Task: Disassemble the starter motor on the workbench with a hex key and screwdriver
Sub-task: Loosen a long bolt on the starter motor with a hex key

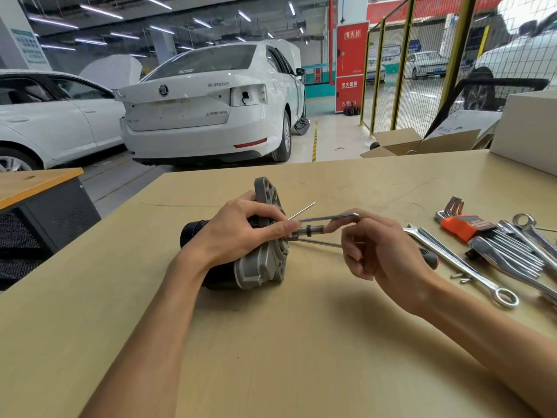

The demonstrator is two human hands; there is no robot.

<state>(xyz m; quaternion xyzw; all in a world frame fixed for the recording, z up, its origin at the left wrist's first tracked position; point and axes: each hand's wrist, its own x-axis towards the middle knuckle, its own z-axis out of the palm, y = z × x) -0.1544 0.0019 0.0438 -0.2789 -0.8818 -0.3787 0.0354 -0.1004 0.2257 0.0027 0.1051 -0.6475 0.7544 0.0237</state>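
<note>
Cars (193, 104), white, stand beyond the far edge of the tabletop (271, 342), one with its rear facing the camera. Nearer, the starter motor (256, 257) lies on its side at the middle of the tabletop, black body to the left, grey flanged housing to the right. The left hand (241, 233) lies over the motor from above, its fingers (280, 227) curled round the housing and reaching the base of the shaft that juts to the right. Just right of it, the hex key (331, 218) runs level above that shaft; the right hand (376, 248) pinches the key's bent end between thumb and forefinger, the other fingers loosely curled. A screwdriver (319, 242) lies under this hand, its tip at the housing. Further right lie a long spanner (461, 263), a hex key set (464, 226) in an orange holder, and more spanners. A white box (530, 128) stands at the far right corner.
</note>
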